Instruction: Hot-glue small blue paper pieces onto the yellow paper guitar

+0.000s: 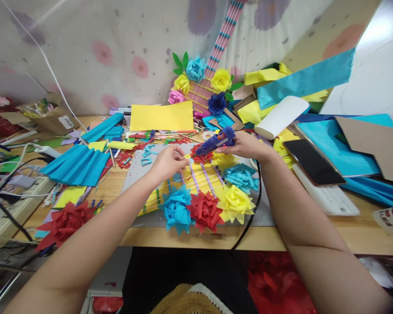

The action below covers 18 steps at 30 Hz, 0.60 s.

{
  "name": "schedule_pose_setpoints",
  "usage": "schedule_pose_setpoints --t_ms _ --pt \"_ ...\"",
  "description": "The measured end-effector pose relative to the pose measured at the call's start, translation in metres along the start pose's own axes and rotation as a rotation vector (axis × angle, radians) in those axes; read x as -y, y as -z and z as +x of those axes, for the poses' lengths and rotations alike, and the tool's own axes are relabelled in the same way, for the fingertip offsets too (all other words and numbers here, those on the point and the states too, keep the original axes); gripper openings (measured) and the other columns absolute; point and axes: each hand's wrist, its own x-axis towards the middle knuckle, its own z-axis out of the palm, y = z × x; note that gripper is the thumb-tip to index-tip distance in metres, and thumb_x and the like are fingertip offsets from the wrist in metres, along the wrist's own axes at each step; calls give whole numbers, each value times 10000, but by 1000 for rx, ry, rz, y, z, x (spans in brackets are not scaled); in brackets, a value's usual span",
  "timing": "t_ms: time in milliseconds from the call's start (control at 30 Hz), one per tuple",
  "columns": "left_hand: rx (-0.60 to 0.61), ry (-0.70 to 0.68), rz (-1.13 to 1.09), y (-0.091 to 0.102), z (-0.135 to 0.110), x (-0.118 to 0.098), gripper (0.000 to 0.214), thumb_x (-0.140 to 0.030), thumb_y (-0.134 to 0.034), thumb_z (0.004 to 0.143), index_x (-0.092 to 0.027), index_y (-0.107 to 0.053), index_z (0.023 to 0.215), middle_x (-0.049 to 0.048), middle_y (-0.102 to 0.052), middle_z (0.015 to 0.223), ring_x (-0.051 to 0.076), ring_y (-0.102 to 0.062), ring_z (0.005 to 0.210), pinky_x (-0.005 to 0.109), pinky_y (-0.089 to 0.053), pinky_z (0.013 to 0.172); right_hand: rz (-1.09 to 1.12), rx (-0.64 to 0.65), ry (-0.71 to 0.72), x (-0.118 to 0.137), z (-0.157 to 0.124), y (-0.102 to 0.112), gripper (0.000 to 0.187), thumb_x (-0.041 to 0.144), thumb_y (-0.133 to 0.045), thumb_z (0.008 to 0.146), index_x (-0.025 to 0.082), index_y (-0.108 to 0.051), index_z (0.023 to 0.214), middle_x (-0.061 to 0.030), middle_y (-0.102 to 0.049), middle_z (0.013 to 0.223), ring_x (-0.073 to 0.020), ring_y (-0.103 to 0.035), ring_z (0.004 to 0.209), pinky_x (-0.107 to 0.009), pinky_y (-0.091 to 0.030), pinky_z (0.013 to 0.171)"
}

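"Nearest items, please?"

"From my remote seat I list: wooden table (140, 237), front edge; one red paper flower (68, 218) at its left end, beside the left forearm; then a front row of three, left to right: blue flower (177, 209), red flower (205, 211), yellow flower (236, 202); all three along the near edge of one yellow paper guitar (199, 176), lying flat on a grey mat (136, 168), strung, with purple strips across it."

"And the hands?"

"Left hand (170, 163): above the guitar, thumb and fingertips drawn together; whether anything is pinched between them I cannot tell; right hand (245, 146): fingers wrapped round one blue glue gun (218, 141), its nozzle aimed towards the left fingertips, over the guitar's far side."

"Flanking stock?"

"To my right, one dark-screened phone (314, 161), overlapping a white item (330, 198) in view; to my left, pleated blue paper (77, 168), fanned out."

"Furthest?"

"One plain yellow sheet (162, 116), behind the scraps; one pink paper guitar (222, 43), upright at the back, strings and blue bands on its neck, blue, yellow, pink and navy flowers about its body; behind it, a pale flower-patterned hanging (65, 48)."
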Motion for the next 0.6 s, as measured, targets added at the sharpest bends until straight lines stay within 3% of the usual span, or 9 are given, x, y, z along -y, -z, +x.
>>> schedule_pose_setpoints --t_ms 233,367,600 --pt "70 -65 -109 9 -5 2 187 -138 -665 681 -173 -487 727 -54 -563 566 100 -597 547 209 -512 495 68 -96 -41 -5 -2 6 536 688 -624 676 179 -695 828 -33 -654 704 -186 -578 671 -296 -432 619" --pt "35 -49 -166 26 -12 7 187 -197 -691 646 -166 -520 715 -33 -599 685 101 -614 604 254 -542 576 104 -180 -58 -9 -5 12 450 629 -648 695 181 -648 741 -30 -597 636 -161 -531 616 -297 -411 582" --pt "72 64 -95 40 -18 14 149 -144 -691 575 -153 -608 699 -18 -629 573 116 -616 572 265 -518 635 143 -257 -145 -12 -9 20 449 608 -653 686 164 -594 674 7 -498 556 -103 -412 528 -277 -322 511"
